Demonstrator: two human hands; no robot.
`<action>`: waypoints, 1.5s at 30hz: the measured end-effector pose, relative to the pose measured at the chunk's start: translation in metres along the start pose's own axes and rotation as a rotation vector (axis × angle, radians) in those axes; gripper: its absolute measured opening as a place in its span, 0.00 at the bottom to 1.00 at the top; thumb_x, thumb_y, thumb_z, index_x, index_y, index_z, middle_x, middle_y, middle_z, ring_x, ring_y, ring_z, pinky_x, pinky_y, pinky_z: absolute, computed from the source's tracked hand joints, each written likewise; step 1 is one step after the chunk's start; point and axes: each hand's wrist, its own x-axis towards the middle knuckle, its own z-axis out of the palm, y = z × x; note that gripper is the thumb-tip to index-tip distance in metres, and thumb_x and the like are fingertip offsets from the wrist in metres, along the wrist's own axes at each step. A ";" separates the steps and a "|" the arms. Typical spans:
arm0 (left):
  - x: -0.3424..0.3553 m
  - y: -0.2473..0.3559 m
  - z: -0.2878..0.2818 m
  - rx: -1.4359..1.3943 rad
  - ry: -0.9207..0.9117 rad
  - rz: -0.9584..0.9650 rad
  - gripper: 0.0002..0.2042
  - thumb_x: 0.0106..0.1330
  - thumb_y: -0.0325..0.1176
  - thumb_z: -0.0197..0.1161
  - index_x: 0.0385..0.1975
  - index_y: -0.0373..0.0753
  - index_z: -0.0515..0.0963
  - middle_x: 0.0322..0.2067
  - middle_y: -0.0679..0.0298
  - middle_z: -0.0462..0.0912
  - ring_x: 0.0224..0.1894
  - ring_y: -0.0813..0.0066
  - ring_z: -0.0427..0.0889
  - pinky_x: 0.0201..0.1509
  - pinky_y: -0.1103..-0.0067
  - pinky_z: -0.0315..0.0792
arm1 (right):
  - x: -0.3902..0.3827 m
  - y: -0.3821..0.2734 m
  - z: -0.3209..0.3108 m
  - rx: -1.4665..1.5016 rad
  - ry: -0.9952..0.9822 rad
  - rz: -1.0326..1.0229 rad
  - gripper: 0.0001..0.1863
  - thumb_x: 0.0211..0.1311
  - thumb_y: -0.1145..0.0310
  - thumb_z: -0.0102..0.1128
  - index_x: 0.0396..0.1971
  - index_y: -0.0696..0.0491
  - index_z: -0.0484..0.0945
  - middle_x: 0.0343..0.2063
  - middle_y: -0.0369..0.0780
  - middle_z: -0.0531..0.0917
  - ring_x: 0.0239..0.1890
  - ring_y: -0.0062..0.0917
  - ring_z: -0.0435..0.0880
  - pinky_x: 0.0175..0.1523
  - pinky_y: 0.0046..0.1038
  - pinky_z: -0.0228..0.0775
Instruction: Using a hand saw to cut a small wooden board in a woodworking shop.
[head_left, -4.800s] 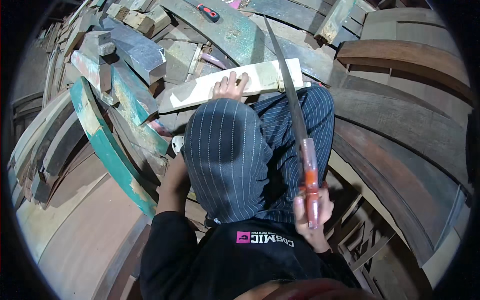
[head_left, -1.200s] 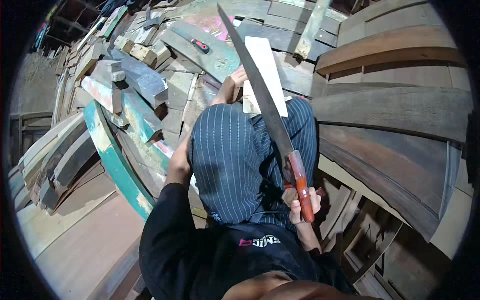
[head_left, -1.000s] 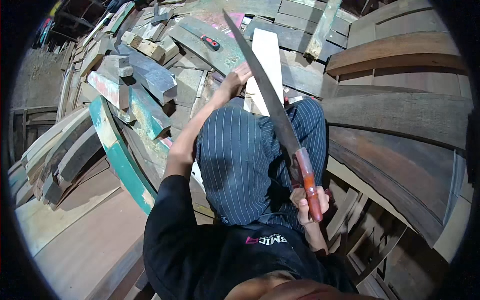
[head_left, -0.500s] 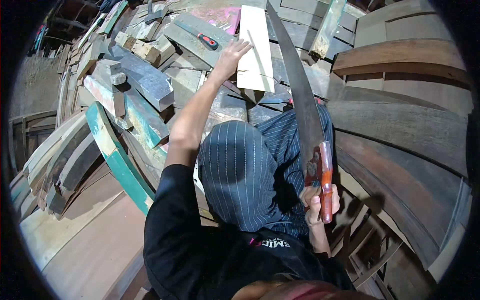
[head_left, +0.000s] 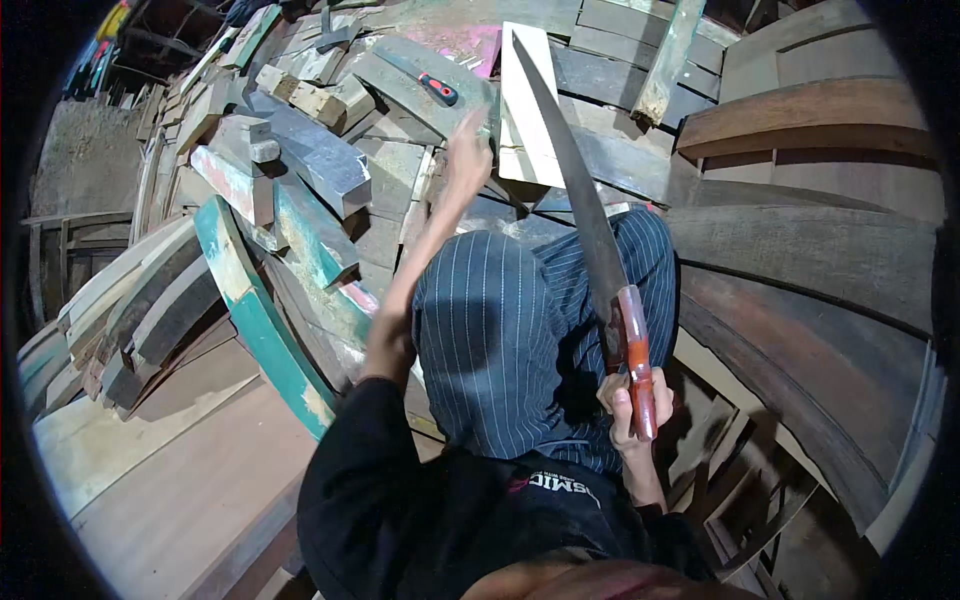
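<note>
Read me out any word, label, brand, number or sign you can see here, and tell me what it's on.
Black shirt: pale lettering runs across the front, partly lost in folds; I won't copy its wording.
Saw: no lettering that I can make out.
White board: none that I can make out.
Red-and-black-handled tool: too small to tell whether it is marked.

1 board (head_left: 522, 125) lies right of 1 hand tool (head_left: 438, 90).
</note>
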 end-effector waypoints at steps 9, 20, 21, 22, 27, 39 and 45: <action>-0.080 0.043 -0.039 -1.293 -0.256 -0.944 0.23 0.74 0.44 0.48 0.58 0.30 0.67 0.46 0.52 0.79 0.45 0.64 0.82 0.46 0.69 0.79 | -0.007 0.017 0.042 -0.223 -0.048 -0.206 0.10 0.57 0.71 0.64 0.27 0.61 0.72 0.17 0.40 0.73 0.13 0.25 0.73 0.21 0.25 0.64; -0.033 0.027 -0.049 -0.932 -0.451 -0.989 0.24 0.73 0.45 0.51 0.51 0.24 0.69 0.36 0.52 0.80 0.35 0.64 0.84 0.38 0.65 0.85 | 0.002 0.054 0.090 -0.143 0.010 -0.235 0.08 0.60 0.73 0.61 0.29 0.60 0.73 0.20 0.42 0.79 0.17 0.29 0.78 0.24 0.27 0.69; -0.024 0.022 -0.043 -0.942 -0.471 -0.990 0.24 0.73 0.45 0.51 0.50 0.24 0.69 0.34 0.54 0.80 0.33 0.66 0.84 0.38 0.64 0.85 | 0.000 0.055 0.089 -0.236 0.018 -0.279 0.07 0.60 0.73 0.61 0.29 0.60 0.73 0.20 0.42 0.78 0.17 0.29 0.78 0.24 0.28 0.69; -0.017 0.018 -0.036 -0.950 -0.503 -1.020 0.24 0.72 0.45 0.52 0.50 0.24 0.69 0.33 0.55 0.79 0.32 0.67 0.84 0.38 0.63 0.85 | -0.001 0.056 0.087 -0.302 0.000 -0.326 0.07 0.60 0.73 0.61 0.29 0.60 0.73 0.20 0.42 0.78 0.16 0.29 0.78 0.24 0.28 0.69; 0.024 0.014 -0.006 -0.880 -0.514 -0.994 0.26 0.67 0.51 0.57 0.48 0.28 0.71 0.27 0.62 0.79 0.26 0.72 0.82 0.32 0.66 0.85 | 0.005 0.051 0.074 -0.250 0.012 -0.241 0.07 0.59 0.73 0.61 0.27 0.60 0.73 0.19 0.41 0.77 0.16 0.29 0.77 0.22 0.28 0.67; 0.053 0.024 0.076 -0.851 -0.485 -0.987 0.08 0.64 0.26 0.58 0.33 0.24 0.78 0.28 0.49 0.82 0.25 0.62 0.84 0.23 0.69 0.83 | 0.022 0.012 0.054 -0.322 0.053 -0.194 0.08 0.58 0.72 0.60 0.25 0.61 0.73 0.20 0.42 0.73 0.15 0.32 0.73 0.22 0.30 0.63; 0.067 0.048 0.073 -0.234 -0.651 -0.534 0.18 0.54 0.35 0.71 0.34 0.25 0.76 0.26 0.46 0.81 0.27 0.55 0.85 0.25 0.63 0.81 | 0.017 0.011 0.038 -0.314 0.137 -0.134 0.11 0.59 0.70 0.58 0.22 0.61 0.72 0.19 0.40 0.71 0.15 0.29 0.72 0.21 0.28 0.61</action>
